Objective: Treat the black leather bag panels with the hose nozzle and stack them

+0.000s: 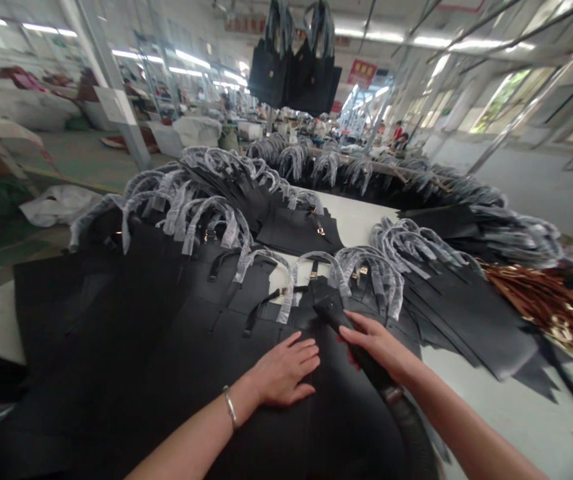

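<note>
My left hand (286,372) lies flat on a black leather-like bag panel (236,407), its fingers stretched out. A black hand-held nozzle (333,313) is gripped in my right hand (373,343). Its tip points up and to the left, close over the panel near the handles, and a dark ribbed hose (411,427) runs from its rear end. Just beyond my hands stand arched handles (316,257) wrapped in clear plastic. A black strap with a gold buckle (282,292) lies between them. Whether the nozzle tip touches the leather I cannot tell.
More black panels with wrapped handles (206,213) cover the left and far table. At right are stacked black panels (476,313) and a pile of brown straps (551,307) with gold fittings. Black bags (293,73) hang overhead. A metal post (111,87) rises at left.
</note>
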The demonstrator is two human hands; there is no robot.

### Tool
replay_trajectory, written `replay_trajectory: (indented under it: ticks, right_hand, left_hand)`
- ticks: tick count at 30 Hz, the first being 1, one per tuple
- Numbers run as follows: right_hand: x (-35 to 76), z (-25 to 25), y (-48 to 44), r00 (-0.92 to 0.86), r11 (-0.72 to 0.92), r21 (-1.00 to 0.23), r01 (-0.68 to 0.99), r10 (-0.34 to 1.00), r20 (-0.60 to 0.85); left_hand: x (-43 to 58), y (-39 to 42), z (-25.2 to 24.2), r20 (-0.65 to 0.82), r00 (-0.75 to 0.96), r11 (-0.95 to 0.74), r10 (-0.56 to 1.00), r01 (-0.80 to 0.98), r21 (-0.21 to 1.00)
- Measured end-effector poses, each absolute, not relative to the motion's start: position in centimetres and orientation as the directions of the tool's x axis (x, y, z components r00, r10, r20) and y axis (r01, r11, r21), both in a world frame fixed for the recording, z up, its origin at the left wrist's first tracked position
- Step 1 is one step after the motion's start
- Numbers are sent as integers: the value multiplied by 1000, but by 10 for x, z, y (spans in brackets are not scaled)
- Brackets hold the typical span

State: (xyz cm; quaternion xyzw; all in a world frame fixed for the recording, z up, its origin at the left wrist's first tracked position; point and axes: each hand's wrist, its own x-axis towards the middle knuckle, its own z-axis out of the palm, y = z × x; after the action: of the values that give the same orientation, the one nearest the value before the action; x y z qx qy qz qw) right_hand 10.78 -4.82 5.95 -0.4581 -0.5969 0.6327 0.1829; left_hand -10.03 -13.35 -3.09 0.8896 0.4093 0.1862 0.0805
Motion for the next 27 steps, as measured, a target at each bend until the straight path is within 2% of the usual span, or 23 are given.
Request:
replay_trajectory:
  ticks: [4,9,16,27]
  right_hand:
    - [103,62,-56,-566,-250,-904,346,713,-414]
    - [76,57,-46,-596,-296,-882,367,654,-467]
    - [42,42,-20,-597,-388,-815,431,554,-580]
    - [39,43,-11,-595,-470,-757,453,473,-650]
  left_hand:
    - [-90,-134,-34,306,613,-679,728,705,204]
    - [-89,-136,-43,387,511,-594,767,795,127]
    - [-111,-132,-40,408,194,-295,892,934,200]
    - [-149,-104,-57,349,56,-162,935,945,284]
